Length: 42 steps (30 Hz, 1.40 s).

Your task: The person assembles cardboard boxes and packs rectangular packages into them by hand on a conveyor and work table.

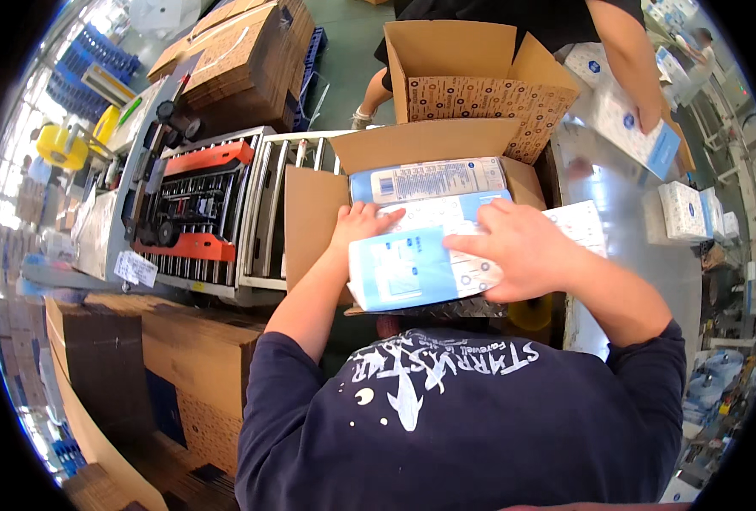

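An open cardboard carton in front of me holds soft blue-and-white packs. The farthest pack lies flat inside with a printed label panel facing up. Nearer, another white pack with a blue end is partly hidden by my hands. My right hand grips the right part of the nearest blue-and-white pack, which tilts over the carton's near side. My left hand lies with fingers apart on the packs at the carton's left. Another white patterned pack shows beyond my right wrist.
A second open carton stands behind mine. At upper right, a co-worker's hand holds a white-and-blue pack over a metal table. Left is a roller conveyor with an orange-and-black unit. Stacked flat cardboard stands behind; more cardboard lies lower left.
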Motion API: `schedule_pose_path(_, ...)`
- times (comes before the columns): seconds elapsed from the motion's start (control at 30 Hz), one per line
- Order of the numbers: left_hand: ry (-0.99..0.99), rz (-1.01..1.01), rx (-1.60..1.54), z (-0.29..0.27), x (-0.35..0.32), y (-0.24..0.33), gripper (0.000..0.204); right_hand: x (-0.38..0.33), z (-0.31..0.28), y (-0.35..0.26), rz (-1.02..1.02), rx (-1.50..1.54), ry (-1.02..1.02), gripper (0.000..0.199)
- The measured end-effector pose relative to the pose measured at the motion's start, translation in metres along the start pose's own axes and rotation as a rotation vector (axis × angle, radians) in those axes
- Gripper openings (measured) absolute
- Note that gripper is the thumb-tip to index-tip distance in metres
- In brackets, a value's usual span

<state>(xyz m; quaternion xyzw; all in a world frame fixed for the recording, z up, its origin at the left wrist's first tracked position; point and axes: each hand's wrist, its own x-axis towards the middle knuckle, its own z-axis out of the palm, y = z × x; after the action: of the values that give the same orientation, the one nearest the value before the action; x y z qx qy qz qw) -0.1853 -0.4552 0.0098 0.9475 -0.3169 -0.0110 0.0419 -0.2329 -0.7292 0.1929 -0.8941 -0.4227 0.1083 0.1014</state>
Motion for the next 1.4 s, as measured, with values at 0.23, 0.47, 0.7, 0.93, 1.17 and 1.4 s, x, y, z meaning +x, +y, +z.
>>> schedule_pose_path(0.23,-0.162,0.033,-0.104,-0.019,-0.029,-0.054,0.047,0.041,0.039,-0.023,0.021,0.152,-0.003,0.075)
schedule_pose_path(0.47,0.064,-0.779,-0.006,-0.085,-0.095,-0.060,0.076,0.070,0.029,-0.027,-0.116,0.054,-0.274,0.069)
schedule_pose_path(0.7,-0.126,-0.827,-0.421,-0.107,-0.056,-0.040,0.073,0.121,0.031,-0.065,-0.299,0.032,-0.327,0.067)
schedule_pose_path(0.93,-0.049,-0.777,-0.379,-0.094,-0.065,-0.041,0.072,0.118,0.022,-0.012,-0.233,0.295,-0.589,0.078)
schedule_pose_path(1.17,-0.098,-0.755,-0.339,-0.101,-0.047,-0.025,0.076,0.090,0.078,0.043,0.125,1.192,-1.063,0.070)
schedule_pose_path(1.4,-0.026,-0.799,-0.456,-0.107,-0.058,-0.028,0.070,0.094,0.116,0.040,0.469,1.536,-0.924,0.051)
